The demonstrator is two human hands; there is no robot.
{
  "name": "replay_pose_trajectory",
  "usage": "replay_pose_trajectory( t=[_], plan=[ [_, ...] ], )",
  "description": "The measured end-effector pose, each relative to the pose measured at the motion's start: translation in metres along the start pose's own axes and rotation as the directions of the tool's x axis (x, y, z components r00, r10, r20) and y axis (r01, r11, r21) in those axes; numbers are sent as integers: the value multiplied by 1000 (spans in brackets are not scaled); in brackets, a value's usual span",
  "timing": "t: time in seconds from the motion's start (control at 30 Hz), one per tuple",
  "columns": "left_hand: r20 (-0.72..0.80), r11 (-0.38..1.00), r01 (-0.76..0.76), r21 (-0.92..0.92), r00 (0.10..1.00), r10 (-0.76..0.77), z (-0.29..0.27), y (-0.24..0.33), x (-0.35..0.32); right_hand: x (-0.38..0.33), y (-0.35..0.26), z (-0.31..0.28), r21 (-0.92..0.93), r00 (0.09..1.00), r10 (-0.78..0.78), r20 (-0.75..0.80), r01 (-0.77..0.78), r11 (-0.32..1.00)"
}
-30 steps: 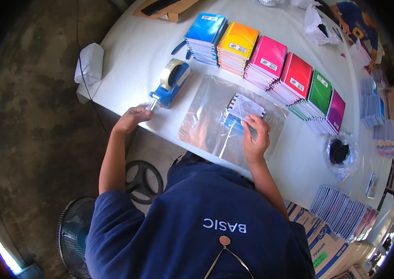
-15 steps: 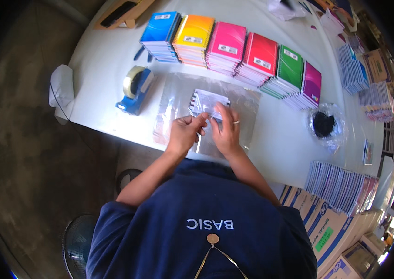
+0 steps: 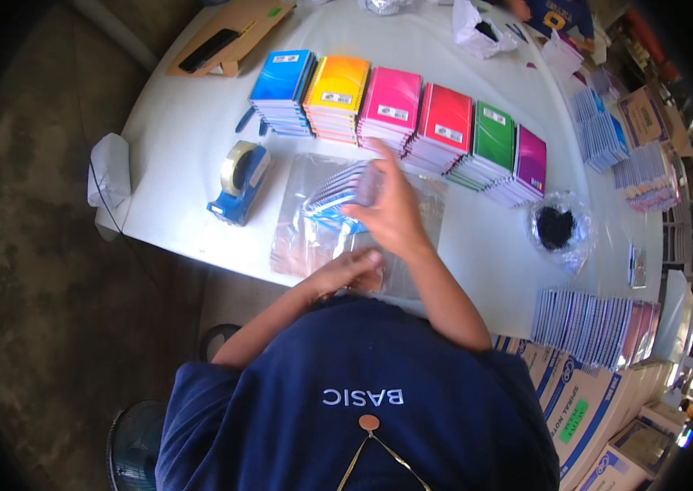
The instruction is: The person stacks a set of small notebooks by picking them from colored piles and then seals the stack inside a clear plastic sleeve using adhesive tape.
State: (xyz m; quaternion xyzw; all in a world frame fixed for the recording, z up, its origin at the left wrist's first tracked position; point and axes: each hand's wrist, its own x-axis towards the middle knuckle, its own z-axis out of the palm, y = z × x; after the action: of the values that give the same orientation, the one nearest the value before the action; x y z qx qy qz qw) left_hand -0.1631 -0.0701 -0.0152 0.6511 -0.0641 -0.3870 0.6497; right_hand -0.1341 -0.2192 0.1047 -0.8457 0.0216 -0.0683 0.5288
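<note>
A small stack of spiral notebooks (image 3: pixel 336 193), tilted and fanned, with blue showing on its near side, is over a clear plastic sheet (image 3: pixel 293 237). My right hand (image 3: pixel 395 209) is closed on the stack's right end, its thumb on the near side and its fingers on the far side; motion blurs it a little. Nearer my body, my left hand (image 3: pixel 350 270) is over the sheet's front part, fingers loosely apart and pointing right. Nothing shows in it, though its lower fingers are partly hidden.
Behind the sheet stands a row of notebook stacks (image 3: pixel 391 98) in several colours. A blue tape dispenser (image 3: pixel 240 184) is at left. To the right lie a plastic bag with black contents (image 3: pixel 557 227) and a long notebook row (image 3: pixel 592 327) above cartons (image 3: pixel 580 409). A phone (image 3: pixel 209 51) lies on cardboard.
My hands were together at the stack's near edge. The right has moved up and taken hold of the stack, which has tilted; the left has drawn back towards my body. The view has shifted slightly.
</note>
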Motion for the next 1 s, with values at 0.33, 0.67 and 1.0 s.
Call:
replay_pose_trajectory(
  t=[0.33,0.67,1.0],
  plan=[
    [103,592,-550,589,778,620,-57,97,21,-18,79,4,314,976,-191,105,149,938],
    [-207,699,-530,480,706,677,-90,101,6,-29,88,21,351,965,-227,-131,259,900],
    [-312,764,-435,476,729,609,-24,38,-6,-14,65,73,297,861,24,-509,149,943]
  ],
)
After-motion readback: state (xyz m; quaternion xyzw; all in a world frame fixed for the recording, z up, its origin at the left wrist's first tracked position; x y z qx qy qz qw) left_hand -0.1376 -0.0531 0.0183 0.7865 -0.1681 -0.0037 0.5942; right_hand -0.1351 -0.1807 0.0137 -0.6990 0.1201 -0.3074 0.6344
